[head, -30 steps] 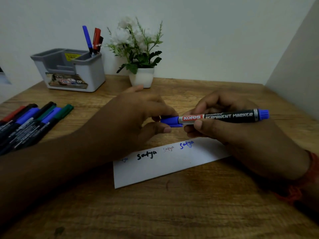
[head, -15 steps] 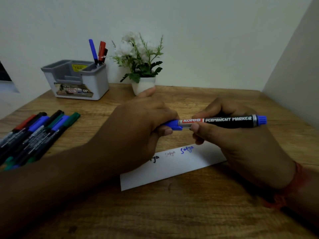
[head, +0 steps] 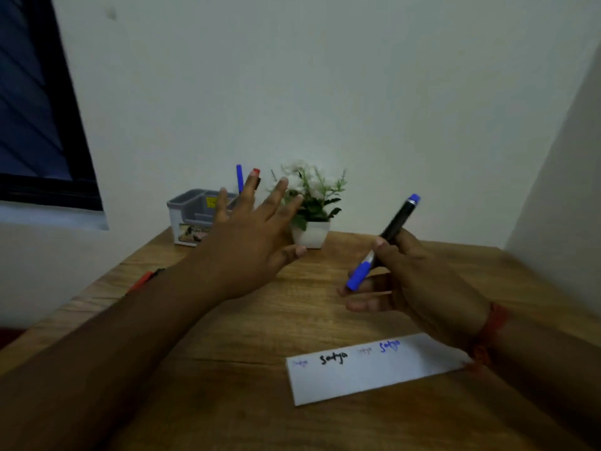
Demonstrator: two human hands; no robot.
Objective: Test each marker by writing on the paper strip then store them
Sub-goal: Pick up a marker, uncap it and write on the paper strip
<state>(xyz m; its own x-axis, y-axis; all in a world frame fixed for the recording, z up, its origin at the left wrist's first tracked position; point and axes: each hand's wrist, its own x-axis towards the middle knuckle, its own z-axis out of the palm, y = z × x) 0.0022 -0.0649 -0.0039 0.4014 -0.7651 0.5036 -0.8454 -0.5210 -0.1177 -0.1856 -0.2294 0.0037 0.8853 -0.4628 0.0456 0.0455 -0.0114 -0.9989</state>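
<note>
Wooden desk (head: 325, 320) — left hand (head: 250, 242) splayed, empty; right hand (head: 419, 281) gripping capped blue marker (head: 383, 242).

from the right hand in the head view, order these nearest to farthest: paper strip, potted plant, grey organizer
1. paper strip, on the table just below the right hand
2. potted plant, behind, towards the left
3. grey organizer, farthest left by the wall

Two hands: left (head: 250, 242), right (head: 419, 288). One capped blue marker (head: 383, 244) at centre right. One paper strip (head: 374, 369) at lower right, bearing four scribbles. One holder (head: 192, 216) at upper centre, one plant (head: 312, 203) beside it.
</note>
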